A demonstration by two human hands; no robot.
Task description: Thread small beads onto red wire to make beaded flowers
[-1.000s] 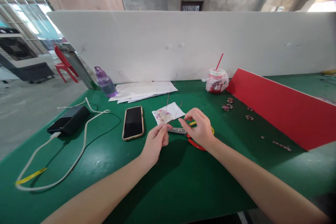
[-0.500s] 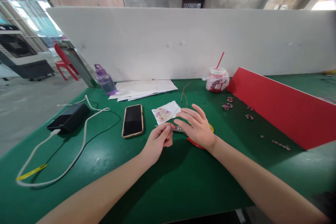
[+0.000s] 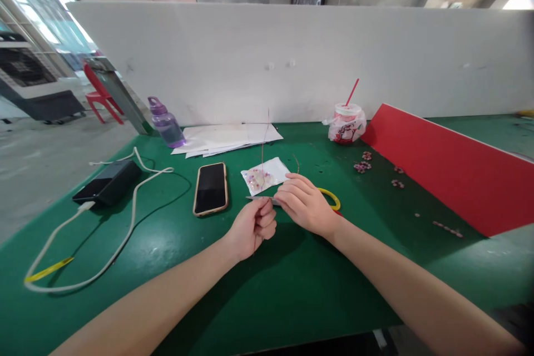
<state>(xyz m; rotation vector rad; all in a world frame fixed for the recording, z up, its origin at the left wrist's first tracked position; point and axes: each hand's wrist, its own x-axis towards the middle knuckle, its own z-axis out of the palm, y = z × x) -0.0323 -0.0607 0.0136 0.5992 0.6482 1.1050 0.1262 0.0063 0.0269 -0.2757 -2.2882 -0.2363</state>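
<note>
My left hand (image 3: 252, 228) is closed in a pinch on a thin reddish string (image 3: 262, 156), which stands up above the fingers. Close beside it is my right hand (image 3: 306, 204), its fingers drawn together and bent down; whatever they hold is hidden. Behind the right hand a short curved piece of string (image 3: 297, 162) shows. Scissors lie under the hands, with a yellow handle (image 3: 332, 199) sticking out to the right and a blade tip to the left. Just beyond is a small white packet (image 3: 267, 173) with coloured beads in it.
On the green table (image 3: 167, 256) lie a phone (image 3: 211, 189), a black power bank (image 3: 108, 182) with a white cable, and paper sheets (image 3: 233, 138). A purple bottle (image 3: 167, 125), bagged drink cup (image 3: 347, 123), beaded pieces (image 3: 362, 167) and red board (image 3: 442, 169) stand or lie around.
My right hand's raised, spread fingers have come down and closed beside the left hand. The string now rises straighter from the left hand. The view has shifted slightly.
</note>
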